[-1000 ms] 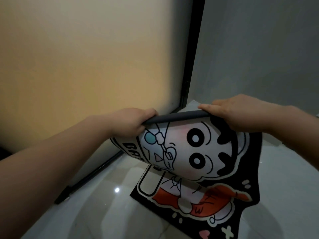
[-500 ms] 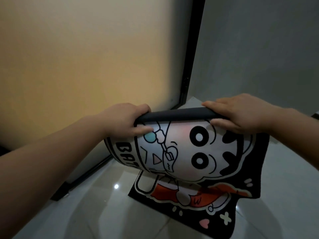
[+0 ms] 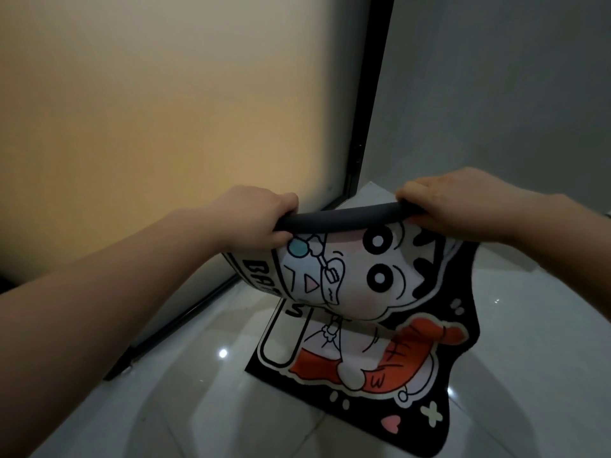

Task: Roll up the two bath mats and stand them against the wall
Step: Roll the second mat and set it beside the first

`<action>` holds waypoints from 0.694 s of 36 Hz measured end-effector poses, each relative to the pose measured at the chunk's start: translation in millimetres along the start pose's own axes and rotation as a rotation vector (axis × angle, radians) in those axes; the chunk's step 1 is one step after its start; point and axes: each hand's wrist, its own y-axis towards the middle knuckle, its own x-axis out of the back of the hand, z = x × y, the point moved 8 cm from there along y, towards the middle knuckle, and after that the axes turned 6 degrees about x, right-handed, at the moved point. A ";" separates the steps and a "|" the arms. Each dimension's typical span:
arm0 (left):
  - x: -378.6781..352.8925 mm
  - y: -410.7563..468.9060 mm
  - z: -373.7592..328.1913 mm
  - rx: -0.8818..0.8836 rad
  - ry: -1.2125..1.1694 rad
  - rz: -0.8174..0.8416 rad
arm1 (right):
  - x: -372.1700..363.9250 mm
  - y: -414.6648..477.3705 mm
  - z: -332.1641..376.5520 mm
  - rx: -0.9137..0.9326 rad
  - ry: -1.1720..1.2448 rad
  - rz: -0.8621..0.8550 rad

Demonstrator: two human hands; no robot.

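Floor (image 3: pixel 185 404) glossy white tile, frosted panel left, grey wall far right, cartoon bath mat (image 3: pixel 373 292) far edge rolled, left hand (image 3: pixel 254 214) and right hand (image 3: pixel 463 203) both clenched around the roll.

At centre frame we grip the bath mat's (image 3: pixel 373 292) rolled top edge, left hand (image 3: pixel 256 216) left, right hand (image 3: pixel 463 206) right; its lower end lies on the floor (image 3: pixel 198 408), wall (image 3: pixel 496 94) upper right behind.
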 end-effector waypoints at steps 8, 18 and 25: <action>1.7 3.8 -0.5 0.035 -0.231 -0.011 | -2.4 7.0 -0.1 -0.151 0.152 0.024; 4.4 3.6 -5.5 -0.109 -0.078 -0.155 | -4.6 9.1 11.4 0.025 0.143 -0.076; 5.5 8.1 -2.1 0.003 -0.024 -0.081 | -12.7 13.3 7.2 -0.019 0.115 -0.031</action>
